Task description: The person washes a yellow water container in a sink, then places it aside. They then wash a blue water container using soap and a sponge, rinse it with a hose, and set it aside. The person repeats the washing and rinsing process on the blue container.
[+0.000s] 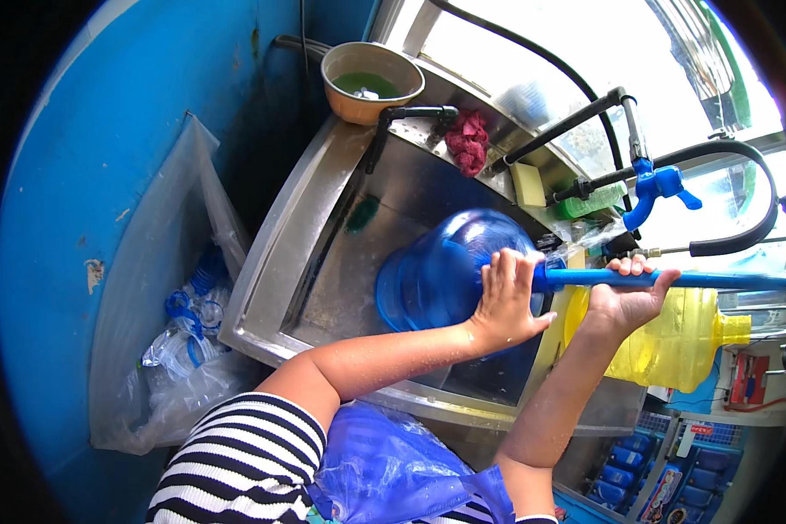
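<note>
A large translucent blue water jug (445,271) lies on its side in the metal sink, its neck toward the right. My left hand (508,293) rests on the jug's shoulder near the neck, fingers stretched out and thumb apart. A long blue rod (725,279) runs from the jug's mouth toward the right edge. My right hand (629,293) is closed round this rod, palm up, a short way from the mouth. Whatever is on the rod's inner end cannot be made out. Both forearms look wet.
Around the jug is the metal sink (262,253). A bowl of green liquid (371,96), a red cloth (467,144) and a yellow sponge (527,185) sit along its back. A blue tap (659,183) hangs above right. Beyond my right arm lies a yellow jug (672,341). A plastic bag (166,349) hangs left.
</note>
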The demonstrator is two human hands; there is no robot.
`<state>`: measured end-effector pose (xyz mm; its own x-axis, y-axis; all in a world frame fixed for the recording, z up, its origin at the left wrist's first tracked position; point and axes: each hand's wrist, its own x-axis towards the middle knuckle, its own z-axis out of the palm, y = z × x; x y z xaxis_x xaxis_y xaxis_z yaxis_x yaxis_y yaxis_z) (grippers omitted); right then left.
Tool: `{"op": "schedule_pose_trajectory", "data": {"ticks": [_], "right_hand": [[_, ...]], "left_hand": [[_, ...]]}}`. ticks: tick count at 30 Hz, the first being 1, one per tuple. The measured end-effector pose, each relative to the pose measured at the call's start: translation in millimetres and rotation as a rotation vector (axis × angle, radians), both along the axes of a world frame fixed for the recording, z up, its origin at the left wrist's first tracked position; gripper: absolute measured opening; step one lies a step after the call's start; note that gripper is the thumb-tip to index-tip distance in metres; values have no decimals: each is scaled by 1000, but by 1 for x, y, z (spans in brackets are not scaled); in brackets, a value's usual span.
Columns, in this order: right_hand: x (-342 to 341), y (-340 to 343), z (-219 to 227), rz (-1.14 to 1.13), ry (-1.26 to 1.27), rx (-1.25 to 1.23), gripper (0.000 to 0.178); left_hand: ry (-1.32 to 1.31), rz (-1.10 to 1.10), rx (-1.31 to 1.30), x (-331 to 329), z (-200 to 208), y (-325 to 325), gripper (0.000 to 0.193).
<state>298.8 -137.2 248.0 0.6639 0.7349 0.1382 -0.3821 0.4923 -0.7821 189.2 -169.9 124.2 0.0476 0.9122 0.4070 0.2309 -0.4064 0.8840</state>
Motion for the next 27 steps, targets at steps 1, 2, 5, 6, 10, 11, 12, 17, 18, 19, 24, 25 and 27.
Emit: {"op": "schedule_pose_trajectory", "data": {"ticks": [1, 2, 5, 6, 10, 11, 12, 17, 18, 19, 24, 25, 27], "right_hand": [[0, -2, 2, -54, 19, 13, 45], [-1, -3, 3, -106, 39, 23, 45], [-9, -8, 2, -35, 4, 80, 45], [-10, -10, -5, 106, -21, 109, 45], [7, -1, -30, 700, -118, 217, 54], [10, 1, -26, 878, -131, 242, 56], [10, 5, -24, 996, -201, 264, 58], [-2, 9, -44, 911, -221, 106, 62], [-1, 7, -51, 740, -189, 109, 60], [-7, 6, -54, 584, -156, 112, 57], [-22, 0, -48, 132, -109, 89, 50], [-15, -2, -46, 53, -73, 56, 50], [-5, -5, -30, -21, 33, 95, 51]], "left_hand": [[-21, 27, 35, 0, 1, 9, 91], [-59, -12, 76, 2, 0, 20, 92], [-245, -177, 187, 14, -8, 63, 81], [-225, -261, 139, 14, -12, 70, 72], [-240, -506, 99, 16, -10, 81, 47], [-242, -638, 86, 11, -11, 88, 46], [-181, -821, 32, 6, -10, 97, 45], [-59, -843, 124, -2, -10, 80, 53], [-173, -630, 108, 6, -6, 63, 51], [-282, -402, 91, 14, -4, 47, 48], [-13, 121, 119, 31, -9, -9, 69], [4, 88, 87, 23, -4, -8, 73], [36, 21, 20, 9, 4, 5, 79]]}}
